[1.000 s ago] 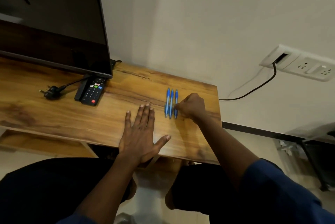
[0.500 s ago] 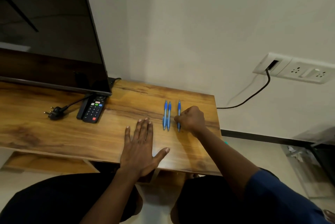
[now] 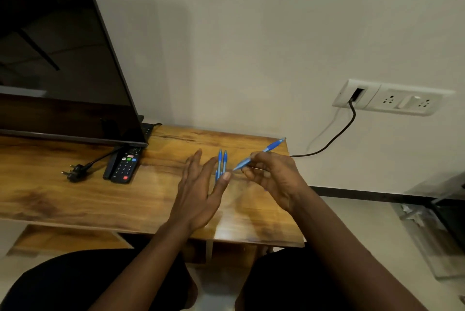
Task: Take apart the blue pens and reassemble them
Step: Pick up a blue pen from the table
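Three slim blue plastic pens are in view. One blue pen (image 3: 264,150) is held in the air above the right end of the brown wooden surface (image 3: 75,200). The right grip (image 3: 274,179), a bare hand, has its fingertips curled and pinched round the pen's lower part. This pen's long axis runs on a slant, its low end pointing left toward the other hand and its high end pointing up and right toward the cream wall. A darker blue stretch sits near the high end; both ends look pale, and which one writes cannot be told.

The two other blue pens (image 3: 222,162) lie flat on the surface just beside each other, parallel, long axes pointing away from the person toward the wall. Their near ends are hidden behind the left grip (image 3: 198,192), a bare hand spread wide with straight fingers, holding nothing.

Farther left stand a black television (image 3: 63,59), a black remote control (image 3: 124,167) and a black mains plug (image 3: 75,172).
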Motion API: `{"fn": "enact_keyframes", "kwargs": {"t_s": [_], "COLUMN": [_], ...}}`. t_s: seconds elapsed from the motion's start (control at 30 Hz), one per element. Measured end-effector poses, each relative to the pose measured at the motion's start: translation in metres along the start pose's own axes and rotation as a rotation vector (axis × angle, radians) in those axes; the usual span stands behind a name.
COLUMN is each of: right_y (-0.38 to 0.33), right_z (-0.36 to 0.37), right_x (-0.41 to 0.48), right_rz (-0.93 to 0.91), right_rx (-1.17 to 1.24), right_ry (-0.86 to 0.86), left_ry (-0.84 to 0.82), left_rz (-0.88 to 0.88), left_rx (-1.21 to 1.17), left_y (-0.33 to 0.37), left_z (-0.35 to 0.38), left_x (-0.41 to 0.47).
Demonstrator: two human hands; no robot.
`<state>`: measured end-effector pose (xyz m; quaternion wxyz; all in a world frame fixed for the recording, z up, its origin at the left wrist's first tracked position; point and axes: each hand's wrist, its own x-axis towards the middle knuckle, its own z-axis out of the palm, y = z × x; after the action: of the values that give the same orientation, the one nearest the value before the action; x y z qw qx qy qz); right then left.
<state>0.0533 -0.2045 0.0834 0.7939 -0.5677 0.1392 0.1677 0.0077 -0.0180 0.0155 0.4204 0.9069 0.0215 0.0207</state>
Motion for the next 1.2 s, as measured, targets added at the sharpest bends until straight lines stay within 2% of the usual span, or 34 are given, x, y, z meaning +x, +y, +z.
{"fn": "enact_keyframes", "kwargs": {"t_s": [0.1, 0.2, 0.43, 0.77, 0.9, 1.2], "right_y": [0.004, 0.011, 0.003, -0.005, 0.0, -0.006], "right_z": [-0.001, 0.001, -0.003, 0.0, 0.003, 0.007], "right_x": [-0.018, -0.018, 0.008, 0.024, 0.021, 0.011], "right_rz": [-0.047, -0.032, -0.038, -0.074, -0.131, -0.1], "right_rx": [0.168, 0.294, 0.265, 0.202, 0.186, 0.221], "right_ry": [-0.001, 0.052, 0.064, -0.063, -0.042, -0.055], "left_ry": [-0.011, -0.067, 0.057, 0.14, 0.152, 0.145], "left_rz": [0.095, 0.092, 0.015, 0.039, 0.048, 0.035], "left_rx": [-0.219, -0.327, -0.542, -0.539, -0.565, -0.715], "left_y": [0.037, 0.05, 0.047, 0.045, 0.044, 0.041], "left_z": [-0.017, -0.02, 0.002, 0.007, 0.005, 0.0], "left_x": [0.001, 0.001, 0.028, 0.05, 0.048, 0.042]}}
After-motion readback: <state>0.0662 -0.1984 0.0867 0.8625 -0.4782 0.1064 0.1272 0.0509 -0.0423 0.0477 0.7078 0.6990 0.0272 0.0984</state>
